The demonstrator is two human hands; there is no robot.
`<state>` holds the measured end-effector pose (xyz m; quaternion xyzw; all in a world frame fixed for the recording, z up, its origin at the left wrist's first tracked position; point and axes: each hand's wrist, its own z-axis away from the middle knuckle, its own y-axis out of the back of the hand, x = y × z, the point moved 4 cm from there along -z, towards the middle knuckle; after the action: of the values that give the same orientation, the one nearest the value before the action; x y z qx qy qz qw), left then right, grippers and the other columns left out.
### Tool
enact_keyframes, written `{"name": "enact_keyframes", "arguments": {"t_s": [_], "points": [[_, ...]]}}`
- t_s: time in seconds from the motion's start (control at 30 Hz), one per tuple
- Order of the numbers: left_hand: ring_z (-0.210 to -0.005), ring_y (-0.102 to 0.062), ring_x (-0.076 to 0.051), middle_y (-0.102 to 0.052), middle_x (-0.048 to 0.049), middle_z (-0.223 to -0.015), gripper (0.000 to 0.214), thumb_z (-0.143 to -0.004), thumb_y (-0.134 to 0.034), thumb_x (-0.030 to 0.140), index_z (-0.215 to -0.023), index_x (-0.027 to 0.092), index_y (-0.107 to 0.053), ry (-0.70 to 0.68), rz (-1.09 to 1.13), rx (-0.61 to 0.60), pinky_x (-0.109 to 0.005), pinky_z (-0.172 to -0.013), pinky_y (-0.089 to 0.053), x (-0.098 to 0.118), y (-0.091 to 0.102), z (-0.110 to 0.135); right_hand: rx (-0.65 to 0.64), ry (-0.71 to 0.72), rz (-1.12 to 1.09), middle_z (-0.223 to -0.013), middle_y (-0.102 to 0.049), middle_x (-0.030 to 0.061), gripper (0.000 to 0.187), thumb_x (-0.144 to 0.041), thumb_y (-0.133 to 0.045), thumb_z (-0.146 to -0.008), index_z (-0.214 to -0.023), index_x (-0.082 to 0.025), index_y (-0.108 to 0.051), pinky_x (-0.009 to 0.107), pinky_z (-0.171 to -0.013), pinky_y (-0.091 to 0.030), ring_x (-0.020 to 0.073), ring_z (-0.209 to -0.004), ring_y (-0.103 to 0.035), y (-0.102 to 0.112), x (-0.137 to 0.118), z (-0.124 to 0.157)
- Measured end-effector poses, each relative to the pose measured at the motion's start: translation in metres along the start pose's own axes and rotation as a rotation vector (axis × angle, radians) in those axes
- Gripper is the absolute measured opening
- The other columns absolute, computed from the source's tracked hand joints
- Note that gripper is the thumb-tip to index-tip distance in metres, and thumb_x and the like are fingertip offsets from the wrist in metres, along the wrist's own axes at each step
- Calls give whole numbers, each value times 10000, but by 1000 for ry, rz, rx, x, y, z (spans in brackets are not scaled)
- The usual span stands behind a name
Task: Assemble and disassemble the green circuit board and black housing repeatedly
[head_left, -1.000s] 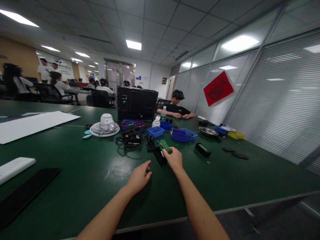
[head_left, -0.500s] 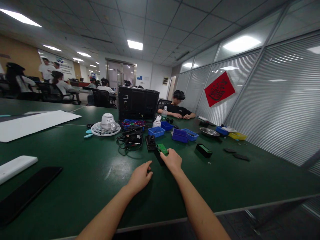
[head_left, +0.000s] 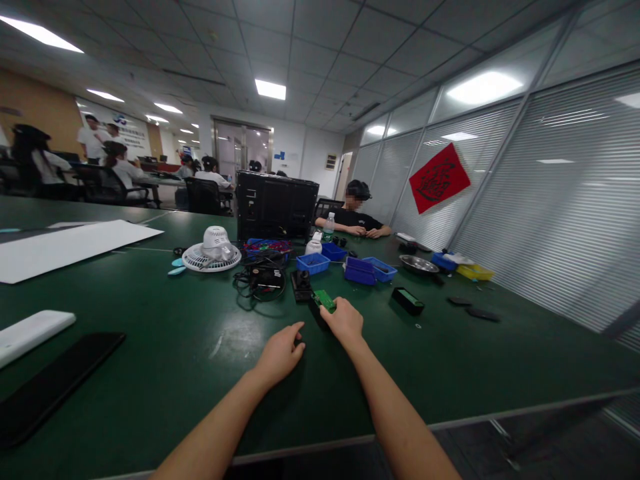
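with the green board (head_left: pixel 326 299) pinched in the right grip (head_left: pixel 331 308), the case (head_left: pixel 319 318) beneath is best steadied by the empty left grip (head_left: pixel 290 343).

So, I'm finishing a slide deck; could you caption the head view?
Right hand holding a green circuit board at a black case, left hand empty nearby, over a green table.

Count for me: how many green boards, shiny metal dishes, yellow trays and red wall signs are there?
Green boards: 2 (one in the right hand, one in a black case)
Metal dish: 1
Yellow tray: 1
Red wall sign: 1
Total: 5
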<state>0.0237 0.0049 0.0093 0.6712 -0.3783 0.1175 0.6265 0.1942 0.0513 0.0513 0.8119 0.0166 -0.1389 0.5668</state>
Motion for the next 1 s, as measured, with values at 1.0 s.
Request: {"name": "enact_keyframes", "arguments": {"t_s": [1.0], "points": [[-660, -523, -100, -594, -25, -978, 469, -754, -458, 237, -1221, 197, -459, -34, 42, 20, -236, -712, -408, -4, -2, 0, -188, 30, -80, -1056, -542, 119, 538, -582, -440, -777, -1110, -171, -534, 298, -724, -402, 230, -967, -532, -8, 5, 0]]}}
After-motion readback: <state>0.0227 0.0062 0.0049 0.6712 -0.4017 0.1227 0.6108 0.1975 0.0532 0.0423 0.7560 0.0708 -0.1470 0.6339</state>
